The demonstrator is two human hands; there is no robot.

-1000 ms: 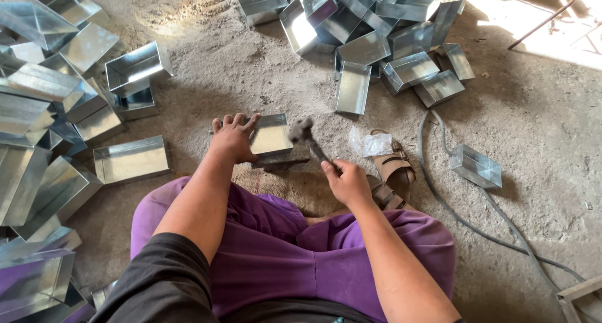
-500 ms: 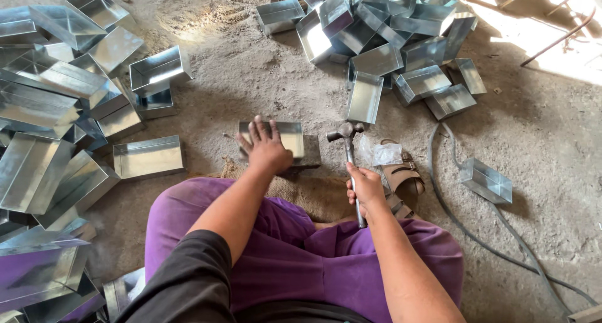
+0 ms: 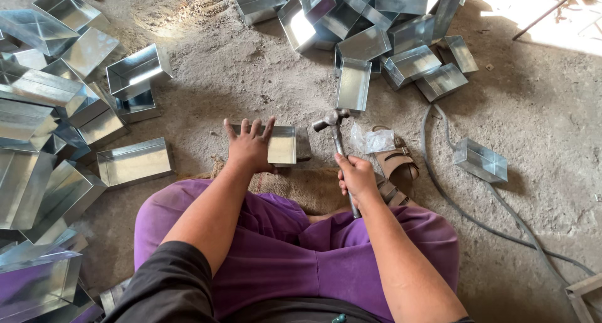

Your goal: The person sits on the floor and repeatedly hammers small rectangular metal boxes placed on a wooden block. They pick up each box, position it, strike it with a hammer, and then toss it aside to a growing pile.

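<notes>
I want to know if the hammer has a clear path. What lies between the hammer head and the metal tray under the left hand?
Only bare dusty floor separates the hammer head from the metal tray, seen in the head view.

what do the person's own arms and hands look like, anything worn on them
Both hands are bare: no gloves, rings, watch or bracelet show on the left hand or the right hand. The forearms are uncovered too. A dark short sleeve covers the left upper arm; the right upper arm lies out of view.
</notes>
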